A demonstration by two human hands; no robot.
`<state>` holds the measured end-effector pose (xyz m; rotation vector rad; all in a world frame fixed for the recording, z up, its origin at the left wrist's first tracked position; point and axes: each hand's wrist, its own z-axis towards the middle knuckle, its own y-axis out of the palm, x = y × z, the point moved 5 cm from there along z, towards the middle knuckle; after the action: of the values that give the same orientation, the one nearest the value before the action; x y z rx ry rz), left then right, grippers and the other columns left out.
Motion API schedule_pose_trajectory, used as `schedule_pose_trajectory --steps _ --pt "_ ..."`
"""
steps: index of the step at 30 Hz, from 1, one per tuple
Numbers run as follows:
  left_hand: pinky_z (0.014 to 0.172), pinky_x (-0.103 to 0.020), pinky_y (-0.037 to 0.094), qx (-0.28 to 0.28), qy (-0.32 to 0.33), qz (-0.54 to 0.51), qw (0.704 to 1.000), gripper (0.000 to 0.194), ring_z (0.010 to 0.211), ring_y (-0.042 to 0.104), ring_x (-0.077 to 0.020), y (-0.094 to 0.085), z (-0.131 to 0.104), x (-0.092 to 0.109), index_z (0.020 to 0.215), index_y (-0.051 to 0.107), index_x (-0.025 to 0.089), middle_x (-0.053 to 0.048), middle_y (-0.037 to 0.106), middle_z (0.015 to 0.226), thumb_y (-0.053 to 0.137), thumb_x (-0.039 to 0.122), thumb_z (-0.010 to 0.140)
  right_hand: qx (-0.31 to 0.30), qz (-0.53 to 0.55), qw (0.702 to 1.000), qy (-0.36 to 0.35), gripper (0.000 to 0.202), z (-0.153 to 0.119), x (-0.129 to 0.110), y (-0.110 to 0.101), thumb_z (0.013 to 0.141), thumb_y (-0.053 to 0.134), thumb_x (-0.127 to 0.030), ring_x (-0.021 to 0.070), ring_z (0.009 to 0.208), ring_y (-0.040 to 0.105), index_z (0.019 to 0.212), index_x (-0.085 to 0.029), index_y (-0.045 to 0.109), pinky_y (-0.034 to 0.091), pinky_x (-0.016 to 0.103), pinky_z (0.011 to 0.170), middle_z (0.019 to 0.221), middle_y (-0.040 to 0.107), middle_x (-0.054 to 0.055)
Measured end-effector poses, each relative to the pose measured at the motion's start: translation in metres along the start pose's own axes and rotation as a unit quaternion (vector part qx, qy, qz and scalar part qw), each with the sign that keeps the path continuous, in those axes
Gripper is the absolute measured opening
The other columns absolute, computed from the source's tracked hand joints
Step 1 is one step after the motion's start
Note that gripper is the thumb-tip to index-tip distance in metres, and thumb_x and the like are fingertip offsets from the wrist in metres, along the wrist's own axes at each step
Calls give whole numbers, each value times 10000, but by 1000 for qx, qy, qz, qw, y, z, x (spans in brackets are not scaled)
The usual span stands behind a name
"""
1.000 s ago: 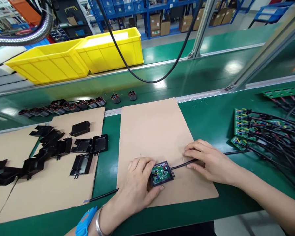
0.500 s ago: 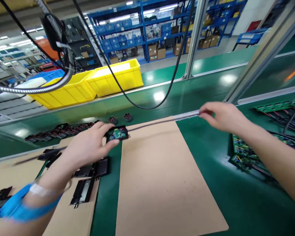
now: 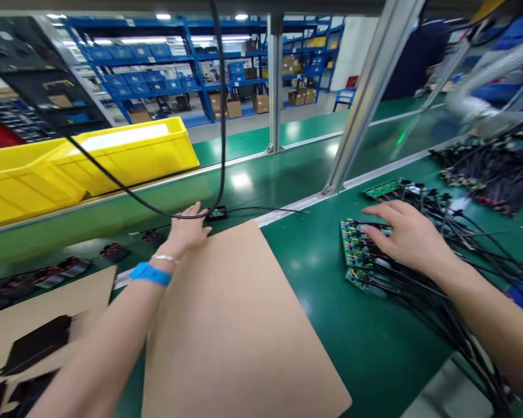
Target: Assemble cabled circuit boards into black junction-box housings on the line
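My left hand (image 3: 188, 231) reaches to the back of the bench, its thumb and fingers around the left end of a small black case (image 3: 218, 213) with a green circuit board inside. The hand hides part of the case. From its right end a thin black cable (image 3: 265, 208) runs out loose. My right hand (image 3: 403, 232) hovers over a group of green circuit boards (image 3: 355, 244) with coloured wires, thumb and fingers apart and nothing between them. Beneath my left forearm lies a brown cardboard sheet (image 3: 239, 325).
A black cable (image 3: 222, 116) hangs in a loop across my left hand. Metal posts (image 3: 361, 98) rise behind the bench. Wound coils (image 3: 113, 251) line the left, with black pieces (image 3: 37, 345) on cardboard. Yellow bins (image 3: 135, 157) stand behind; bundled black cables (image 3: 497, 168) lie right.
My left hand has carried the black case back, off the area over the cardboard. My right hand has let go of the cable and moved over the circuit boards. The view has swung right.
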<state>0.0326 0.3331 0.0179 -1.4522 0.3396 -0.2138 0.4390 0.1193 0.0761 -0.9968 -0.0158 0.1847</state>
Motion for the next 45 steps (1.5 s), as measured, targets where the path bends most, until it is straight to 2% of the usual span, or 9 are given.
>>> schedule_pose_trajectory --steps 7,12,15,18,21,25,31,40,45 --pt "1053 -582 344 16 34 -36 999 490 1347 401 -348 -22 -146 -40 1272 599 263 -82 455 1473 396 497 893 -107 -38 993 11 429 -79 26 16 872 552 -537 354 1031 564 1077 -176 663 489 494 814 1111 626 159" --pt "1040 -555 403 -20 -31 -279 960 421 1219 538 -347 -44 -224 -24 1163 654 293 -92 603 1314 571 554 842 65 26 997 34 139 -62 8 -7 923 526 -309 295 869 626 903 -223 634 509 472 797 906 662 101" --pt "1002 -520 462 -102 -32 -536 837 429 1142 600 -324 -53 -232 49 1150 662 266 -111 649 1237 522 575 887 167 88 982 20 91 -53 -50 -37 879 595 -234 298 895 636 966 -263 595 512 485 828 930 662 90" --pt "974 -493 497 -226 -28 -777 586 531 1119 623 -322 -50 -221 137 1206 633 242 -138 642 1245 455 636 896 141 217 962 -87 272 -65 -135 -46 844 592 -125 285 934 647 1069 -274 566 542 466 808 965 678 96" --pt "903 -458 546 -246 -18 -807 536 509 1043 661 -310 -45 -209 177 1116 653 231 -130 672 1168 432 635 900 67 327 919 -209 267 -88 -198 -45 869 546 -159 278 943 664 1128 -219 563 565 448 819 973 703 115" --pt "859 -430 546 -227 26 -776 588 397 966 667 -270 -64 -202 148 1158 623 226 -105 666 1144 597 497 869 24 383 892 -238 310 -90 -199 -71 880 601 -333 278 966 662 1174 -244 557 577 432 819 977 710 103" --pt "796 -329 496 -100 260 -476 834 212 838 614 -224 -159 -199 99 938 723 184 -59 676 886 572 280 824 73 324 931 -150 517 -24 -154 -103 847 590 -174 305 1221 516 1336 -310 494 441 506 1017 1291 579 88" --pt "650 -286 483 1 282 -386 878 413 713 623 -202 -212 -196 89 966 725 158 -57 704 820 463 168 646 -391 641 639 -166 508 26 -188 -49 965 457 -448 199 882 670 1429 -244 434 554 311 704 1220 631 96" --pt "625 -281 480 4 272 -400 875 394 704 620 -200 -215 -198 81 915 725 157 -52 709 813 470 186 616 -295 554 762 -163 400 32 -192 -63 909 531 -340 146 659 603 1287 -215 573 455 234 523 973 679 57"
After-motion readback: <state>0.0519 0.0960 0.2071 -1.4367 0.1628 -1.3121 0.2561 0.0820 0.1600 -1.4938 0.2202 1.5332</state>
